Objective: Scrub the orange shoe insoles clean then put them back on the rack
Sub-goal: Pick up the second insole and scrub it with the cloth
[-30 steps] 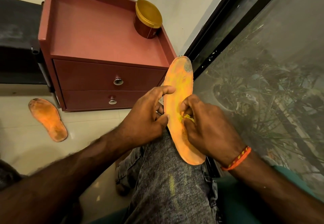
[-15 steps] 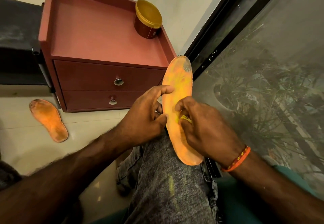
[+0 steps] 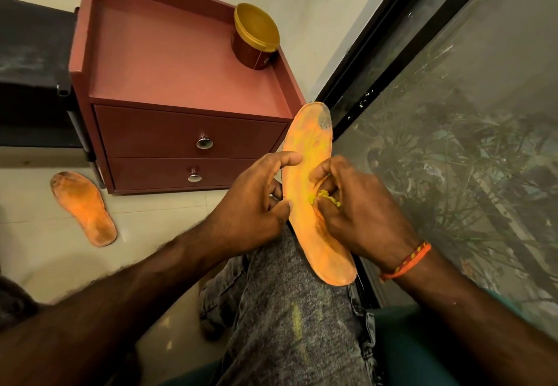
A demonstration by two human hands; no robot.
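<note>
While the left hand [image 3: 253,204] pinches the orange insole's [image 3: 305,156] edge at frame centre, thumb on top, the right hand [image 3: 359,213] curls round a yellow scrubber [image 3: 327,197] pressed against it. The insole rests on a grey-jeaned knee [image 3: 290,310]. A second insole [image 3: 84,207] lies on the floor, lower left.

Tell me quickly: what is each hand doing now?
Left hand: grips the held insole by its edge.
Right hand: fingers curled round a yellow scrubber on it.
</note>
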